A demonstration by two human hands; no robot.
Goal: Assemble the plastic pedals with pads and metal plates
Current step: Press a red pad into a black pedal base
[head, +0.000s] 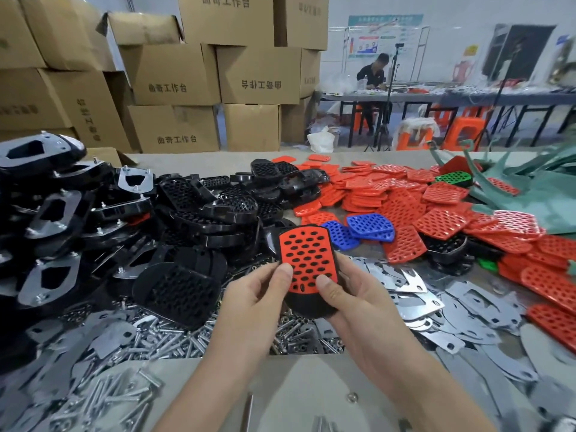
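Stacked cardboard boxes point(174, 73) fill the back left of the workroom.
Desk point(280, 385): grey, covered with parts.
Black pedals point(124, 213): large heap on the left, some with plates bolted on.
Red pads point(436, 207): spread across the right half.
Metal plates point(436, 300): loose, right of the hands and along the near edge.
Bolts point(162, 335): scattered pile, near left.
Left hand point(249, 300) and right hand point(352, 304): raised over the desk centre, fingers point(350, 271) curled round one pedal point(307, 304), both thumbs pressing the single pad point(307, 260) seated in its face.
Blue pads point(371, 227): two, just beyond the held pedal.
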